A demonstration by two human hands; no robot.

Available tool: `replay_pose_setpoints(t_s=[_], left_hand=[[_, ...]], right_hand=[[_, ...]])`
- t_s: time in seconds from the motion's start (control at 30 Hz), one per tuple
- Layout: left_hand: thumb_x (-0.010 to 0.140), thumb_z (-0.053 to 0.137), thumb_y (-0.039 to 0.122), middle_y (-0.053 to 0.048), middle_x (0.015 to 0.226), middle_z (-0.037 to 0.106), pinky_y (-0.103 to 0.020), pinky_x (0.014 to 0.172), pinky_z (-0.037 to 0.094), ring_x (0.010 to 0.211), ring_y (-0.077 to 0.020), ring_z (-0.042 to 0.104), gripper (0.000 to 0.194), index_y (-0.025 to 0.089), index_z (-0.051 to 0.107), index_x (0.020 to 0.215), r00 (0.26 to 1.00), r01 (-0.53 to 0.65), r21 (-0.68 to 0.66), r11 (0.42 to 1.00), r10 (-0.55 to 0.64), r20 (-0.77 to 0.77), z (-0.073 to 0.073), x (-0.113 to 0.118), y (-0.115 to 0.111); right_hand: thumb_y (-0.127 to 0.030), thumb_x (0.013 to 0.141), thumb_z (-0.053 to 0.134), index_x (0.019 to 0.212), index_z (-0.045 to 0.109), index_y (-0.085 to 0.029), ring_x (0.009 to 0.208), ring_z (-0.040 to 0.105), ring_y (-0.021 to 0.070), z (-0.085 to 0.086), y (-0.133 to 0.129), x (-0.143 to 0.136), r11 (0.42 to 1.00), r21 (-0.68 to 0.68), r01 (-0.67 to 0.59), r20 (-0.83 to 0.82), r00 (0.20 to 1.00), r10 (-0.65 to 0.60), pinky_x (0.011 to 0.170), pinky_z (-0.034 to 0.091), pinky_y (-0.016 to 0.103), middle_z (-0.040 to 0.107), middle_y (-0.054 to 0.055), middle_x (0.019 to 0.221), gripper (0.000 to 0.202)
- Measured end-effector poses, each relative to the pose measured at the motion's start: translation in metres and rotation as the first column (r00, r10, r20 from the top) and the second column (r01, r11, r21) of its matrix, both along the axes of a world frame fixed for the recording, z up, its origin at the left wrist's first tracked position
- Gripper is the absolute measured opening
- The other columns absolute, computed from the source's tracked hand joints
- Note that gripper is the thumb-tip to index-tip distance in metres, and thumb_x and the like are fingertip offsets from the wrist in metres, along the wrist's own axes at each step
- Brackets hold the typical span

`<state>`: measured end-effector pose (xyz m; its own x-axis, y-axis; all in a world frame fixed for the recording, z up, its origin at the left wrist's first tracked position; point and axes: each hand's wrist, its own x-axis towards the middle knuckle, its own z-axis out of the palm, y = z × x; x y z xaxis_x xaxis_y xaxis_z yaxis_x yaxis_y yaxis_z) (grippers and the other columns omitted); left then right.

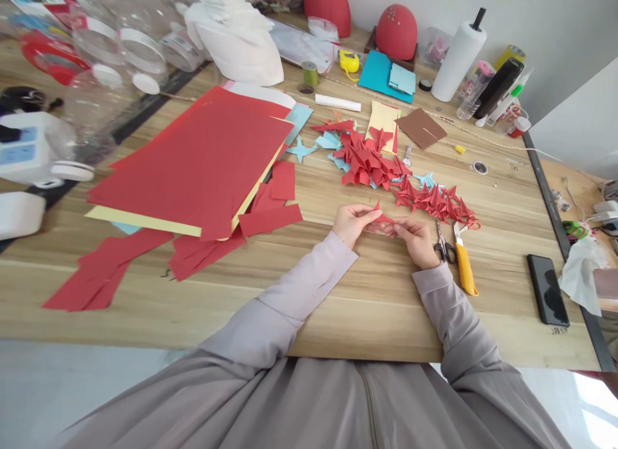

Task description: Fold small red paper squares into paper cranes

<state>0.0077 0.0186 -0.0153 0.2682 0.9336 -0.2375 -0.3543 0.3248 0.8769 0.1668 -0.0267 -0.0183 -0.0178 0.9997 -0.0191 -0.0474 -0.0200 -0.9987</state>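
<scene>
A small piece of folded red paper point(385, 218) is pinched between my two hands, low over the table near its middle. One pointed tip of it sticks up beside my left thumb. My left hand point(353, 224) grips it from the left, fingers closed. From the right, my right hand point(416, 238) holds its other end between thumb and fingertips. Just beyond my hands lies a heap of folded red paper stars point(364, 158), with a row of more red stars point(434, 201) to its right. A light blue paper star point(302, 150) lies left of the heap.
Red paper sheets point(203, 159) are stacked at left, with cut red strips point(270, 220) around them. Scissors point(444, 248) and a yellow-handled utility knife point(464, 265) lie beside my right hand. A phone point(547, 289) rests at right. Plastic bottles point(94, 114) crowd the far left.
</scene>
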Motion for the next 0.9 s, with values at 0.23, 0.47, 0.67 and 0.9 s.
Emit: replay_pose_setpoints(t_s=[0.23, 0.47, 0.67, 0.9], left_hand=[[0.048, 0.083, 0.042, -0.004, 0.062, 0.07, -0.033, 0.061, 0.055, 0.058, -0.0186, 0.066, 0.039, 0.012, 0.069, 0.068, 0.998, 0.016, 0.057, 0.998, -0.012, -0.067, -0.0012, 0.0035, -0.0026], [0.048, 0.083, 0.04, -0.006, 0.064, 0.071, -0.03, 0.059, 0.053, 0.058, -0.0178, 0.066, 0.04, 0.011, 0.07, 0.073, 0.984, 0.088, 0.096, 0.991, -0.072, -0.162, -0.0059, 0.004, -0.003], [0.051, 0.082, 0.042, -0.007, 0.061, 0.07, -0.029, 0.055, 0.052, 0.055, -0.0174, 0.065, 0.043, 0.009, 0.069, 0.076, 0.983, 0.129, 0.061, 0.99, -0.12, -0.139, -0.0038, 0.002, -0.0024], [0.05, 0.083, 0.044, -0.006, 0.068, 0.071, -0.033, 0.061, 0.055, 0.063, -0.021, 0.068, 0.045, 0.011, 0.07, 0.077, 0.991, 0.105, 0.019, 0.994, -0.103, -0.08, -0.0067, 0.0002, -0.0002]], right_hand=[[-0.041, 0.076, 0.067, 0.086, 0.069, -0.02, 0.065, 0.063, 0.0144, -0.0004, 0.0002, -0.0023, 0.999, 0.031, 0.014, 0.03, 0.999, -0.015, 0.067, 0.052, 0.029, 0.071, 0.0, 0.071, 0.024], [-0.046, 0.069, 0.073, 0.072, 0.062, -0.019, 0.063, 0.064, 0.0153, -0.0063, 0.001, -0.0076, 0.998, 0.036, 0.045, 0.143, 0.989, -0.049, 0.063, 0.052, 0.029, 0.069, 0.001, 0.066, 0.029], [-0.048, 0.07, 0.072, 0.07, 0.06, -0.019, 0.062, 0.064, 0.0145, -0.006, 0.0, -0.007, 1.0, 0.007, 0.027, 0.117, 0.993, -0.028, 0.06, 0.052, 0.028, 0.069, 0.002, 0.067, 0.031], [-0.051, 0.073, 0.068, 0.072, 0.065, -0.018, 0.055, 0.061, 0.0133, -0.005, 0.0035, -0.0016, 1.0, -0.004, 0.017, 0.001, 1.0, -0.017, 0.057, 0.05, 0.027, 0.067, 0.001, 0.06, 0.033]])
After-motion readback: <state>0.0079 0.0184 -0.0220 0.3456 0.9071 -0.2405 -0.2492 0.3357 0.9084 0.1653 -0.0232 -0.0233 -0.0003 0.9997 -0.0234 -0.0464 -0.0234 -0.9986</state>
